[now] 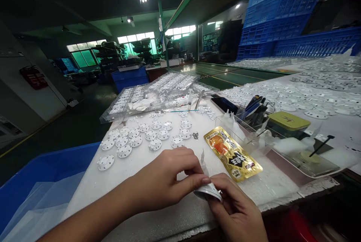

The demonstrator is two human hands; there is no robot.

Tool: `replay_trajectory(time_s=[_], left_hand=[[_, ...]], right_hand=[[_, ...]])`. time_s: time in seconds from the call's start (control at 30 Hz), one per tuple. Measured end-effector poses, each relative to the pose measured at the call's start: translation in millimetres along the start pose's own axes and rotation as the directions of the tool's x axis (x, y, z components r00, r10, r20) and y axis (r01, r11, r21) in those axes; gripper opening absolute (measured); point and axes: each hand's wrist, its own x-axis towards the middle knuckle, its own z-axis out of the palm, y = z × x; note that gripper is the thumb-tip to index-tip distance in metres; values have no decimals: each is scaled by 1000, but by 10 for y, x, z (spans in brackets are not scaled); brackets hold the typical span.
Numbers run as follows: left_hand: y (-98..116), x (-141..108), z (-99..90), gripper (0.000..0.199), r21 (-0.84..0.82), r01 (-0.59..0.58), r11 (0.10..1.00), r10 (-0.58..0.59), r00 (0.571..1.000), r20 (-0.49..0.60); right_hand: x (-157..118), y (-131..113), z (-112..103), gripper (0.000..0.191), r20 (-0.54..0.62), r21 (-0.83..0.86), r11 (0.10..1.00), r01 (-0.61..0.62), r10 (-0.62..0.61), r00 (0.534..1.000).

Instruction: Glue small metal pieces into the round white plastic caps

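Observation:
Near the front edge of the white foam-topped table, a white round part (208,192) is held tilted between both hands. My left hand (172,178) presses its thumb and fingers on the part's upper side. My right hand (235,206) grips it from the right and below, its fingers partly hidden by the part. A small clear nozzle tip (202,159) stands just behind the left fingers. Beyond the hands, several white round parts (155,144) lie in loose rows, beside a small pile of tiny dark pieces (195,136).
A gold packet (234,153) lies right of the hands. Behind it are a tool tray (296,174) and a green-lidded box (289,120). Clear trays (126,101) of small parts stand at the back. A blue bin (56,166) is at left, blue crates (276,16) at upper right.

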Motion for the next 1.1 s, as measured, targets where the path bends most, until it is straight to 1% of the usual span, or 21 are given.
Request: replay_trajectory(time_s=[0.03,0.1,0.17,0.27,0.33,0.4,0.47,0.53,0.6,0.7,0.77,0.83,0.93,1.0,1.1], left_hand=[[-4,1,8,20,4,-17,1000,17,1000,-4],[-23,10,35,19,-32,-23,999,23,1000,-18],[-51,26,76,15,-153,35,988,-42,998,-40],[-94,51,142,16,-376,143,915,-168,985,-36],[-111,60,168,17,-455,131,881,-161,987,-27],[-115,58,173,15,-457,60,887,-87,995,-39],[-106,48,164,14,-413,-24,911,3,999,-52],[-92,37,156,22,-353,-79,932,66,997,-50],[-74,30,160,29,-319,-99,943,88,995,-49],[-42,25,191,27,-330,-83,940,68,996,-59],[-20,20,222,20,-359,-56,932,33,997,-69],[-7,13,252,13,-390,-19,921,-14,997,-80],[-10,4,280,10,-454,57,889,-94,994,-59],[-22,3,282,11,-513,106,852,-131,991,-12],[-28,8,261,11,-577,146,804,-149,988,42]], right_hand=[[-3,-7,9,13,-19,12,1000,-6,6,1000],[-3,-17,15,12,18,16,1000,7,-7,1000],[1,-27,17,10,35,27,1000,15,-16,999],[-5,-46,36,6,-30,72,997,-14,16,999],[-16,-49,46,4,-61,102,995,-24,30,998],[-24,-35,33,3,-72,112,994,-11,19,997],[-23,-6,-8,7,-49,87,996,34,-30,998],[-12,27,-62,11,0,43,994,97,-97,995],[-1,49,-106,14,24,13,990,143,-144,989],[1,46,-115,12,4,5,988,157,-157,988],[-12,23,-79,9,-24,16,991,134,-134,991],[-34,-7,-25,10,-88,43,996,76,-72,994],[-61,-28,31,18,-151,87,996,-19,32,988],[-64,-13,25,17,-133,87,995,-37,49,990],[-53,23,-21,10,-50,101,995,-14,19,999]])
